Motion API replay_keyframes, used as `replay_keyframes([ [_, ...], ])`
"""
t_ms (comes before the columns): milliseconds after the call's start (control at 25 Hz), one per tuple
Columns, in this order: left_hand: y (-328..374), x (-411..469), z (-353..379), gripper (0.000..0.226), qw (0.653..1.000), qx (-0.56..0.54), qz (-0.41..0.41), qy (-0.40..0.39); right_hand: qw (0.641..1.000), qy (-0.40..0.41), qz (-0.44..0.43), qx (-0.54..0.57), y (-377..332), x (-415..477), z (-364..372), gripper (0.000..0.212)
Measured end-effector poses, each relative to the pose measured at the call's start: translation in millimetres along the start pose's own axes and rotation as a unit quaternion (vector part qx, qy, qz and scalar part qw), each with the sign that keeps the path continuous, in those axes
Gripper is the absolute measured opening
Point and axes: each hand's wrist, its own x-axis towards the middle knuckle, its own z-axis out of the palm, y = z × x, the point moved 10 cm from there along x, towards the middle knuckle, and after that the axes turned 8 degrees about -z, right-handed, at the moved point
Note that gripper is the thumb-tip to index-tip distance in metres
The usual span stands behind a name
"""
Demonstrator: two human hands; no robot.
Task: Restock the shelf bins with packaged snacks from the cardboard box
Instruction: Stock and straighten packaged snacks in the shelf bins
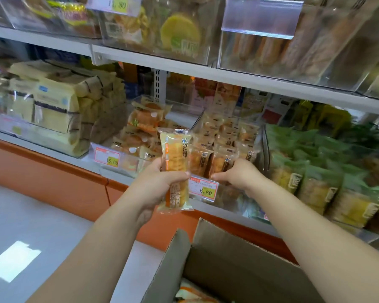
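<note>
1. The left hand is wrapped round the lower half of a long bread pack, thumb across the front and pinching it. The pack stands upright in the air, just before the shelf edge.
2. Behind that pack sits a clear bin on the lower shelf, with a row of matching packs standing on end inside.
3. The right hand reaches to the front of this bin, thumb pointing left just above the price tag marked 6.80. Its fingers go in among the front packs and are hidden, so I cannot tell whether they grip one or only press.
4. Below both forearms the cardboard box stands open, flaps up, with more wrapped snacks showing at the bottom.
5. Neighbours on the same shelf: round bun packs to the left, pale yellow packs further left, and green bags to the right.
</note>
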Motion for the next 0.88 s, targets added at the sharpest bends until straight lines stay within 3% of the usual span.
replay_keyframes([
  [120,-5,5,0,0.030,1.000,0.023,-0.017,-0.007,0.999,-0.009,0.025,0.035,6,18,8,0.065],
  [280,-13,4,6,0.031,0.998,0.050,-0.038,-0.019,0.998,-0.003,0.018,-0.067,-3,6,4,0.058],
  [480,-17,0,26,0.041,0.996,0.059,-0.044,-0.052,0.995,-0.058,0.022,-0.074,-17,-21,-16,0.075],
  [600,-15,-2,37,0.041,0.994,0.076,-0.032,-0.072,1.000,0.001,-0.018,-0.005,-33,-31,-57,0.086],
  [680,-8,-4,47,0.039,0.991,0.102,-0.012,-0.086,0.992,-0.026,-0.088,0.082,-50,-41,-65,0.081],
  [800,8,-2,70,0.035,0.979,0.160,0.036,-0.121,0.977,-0.123,-0.168,0.038,-69,-60,-48,0.064],
  [880,23,2,83,0.036,0.970,0.197,0.090,-0.112,0.979,-0.075,-0.183,0.058,-71,-57,-65,0.045],
])
